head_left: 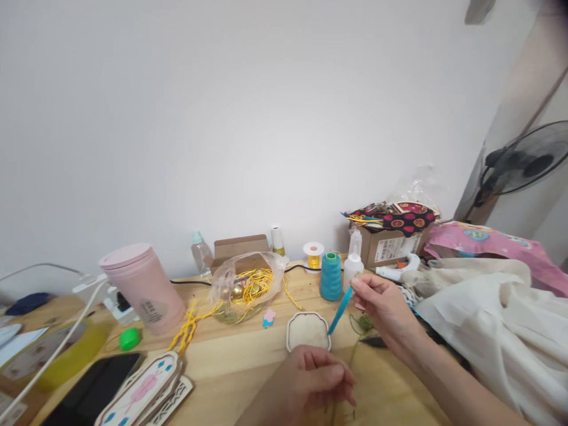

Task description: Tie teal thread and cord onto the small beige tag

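My right hand (377, 302) pinches the upper end of a flat, narrow blue strip (341, 310) between thumb and fingertips. The strip slants down to the left, its lower end at the edge of a small pale plaque (309, 331) with a scalloped dark-lined border. Just in front of that plaque is my left hand (317, 378), fingers curled in and thumb laid over them; whatever it may hold is hidden. Some thin green thread (364, 322) lies beside my right wrist, near a dark pointed object (374, 341). Behind the strip stands a cone of blue thread (331, 278).
White squeeze bottles (354, 269), a yellow thread spool (313, 255) and a plastic bag of yellow cord and gold bells (248, 284) line the back. Leftward are a pink tumbler (144, 290), decorated plaques (144, 390) and a phone (93, 387). White cloth (483, 319) is piled right.
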`<state>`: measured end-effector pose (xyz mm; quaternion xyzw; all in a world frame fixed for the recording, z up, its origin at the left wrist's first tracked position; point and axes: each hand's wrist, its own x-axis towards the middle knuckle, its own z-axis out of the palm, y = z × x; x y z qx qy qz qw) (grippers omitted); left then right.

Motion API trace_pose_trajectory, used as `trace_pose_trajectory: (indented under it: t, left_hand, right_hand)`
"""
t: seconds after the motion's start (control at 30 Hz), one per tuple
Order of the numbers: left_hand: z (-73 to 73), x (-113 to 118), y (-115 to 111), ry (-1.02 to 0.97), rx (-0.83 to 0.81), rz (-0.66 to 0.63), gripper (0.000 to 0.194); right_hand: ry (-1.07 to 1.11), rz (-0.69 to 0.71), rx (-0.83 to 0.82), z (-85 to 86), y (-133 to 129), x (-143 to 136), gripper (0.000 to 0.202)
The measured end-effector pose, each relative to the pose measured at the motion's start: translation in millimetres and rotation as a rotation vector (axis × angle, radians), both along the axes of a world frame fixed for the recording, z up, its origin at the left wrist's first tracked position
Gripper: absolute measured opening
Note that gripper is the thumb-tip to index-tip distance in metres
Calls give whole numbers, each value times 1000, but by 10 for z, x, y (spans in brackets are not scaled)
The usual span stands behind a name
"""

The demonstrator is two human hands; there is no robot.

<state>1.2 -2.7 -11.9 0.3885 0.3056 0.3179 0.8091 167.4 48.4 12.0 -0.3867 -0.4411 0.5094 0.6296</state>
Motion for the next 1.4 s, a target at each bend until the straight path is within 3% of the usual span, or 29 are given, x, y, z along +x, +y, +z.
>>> trace_pose_trajectory:
  t: [0.1,0.13,0.2,0.3,0.37,0.63,1.17,1.4]
  left_hand:
    - [38,23,-44,94,70,-142,22]
    - [54,31,-42,139,118,-122,24]
    - [87,37,-10,211,234,85,25]
    - [127,14,73,269,388,540,17]
    - [139,-6,114,290,468,652,15]
    - [133,33,102,284,413,317,22]
    - [130,27,77,214,221,216,10]
    - [73,62,79,359,257,152,3]
  right_hand:
    - [-29,-19,13,1,-6,-9,23]
    - [-41,-22,16,7,-15,-16,22]
    - [-64,-21,23,22,-38,-39,21]
    - [-101,13,33,33,-88,-93,21]
    - [-130,57,38,26,-126,-139,20]
    - [-173,167,27,11,-212,-248,21]
    - [-167,184,0,1,-212,-243,22]
    - [-163,174,14,10,-229,-258,23]
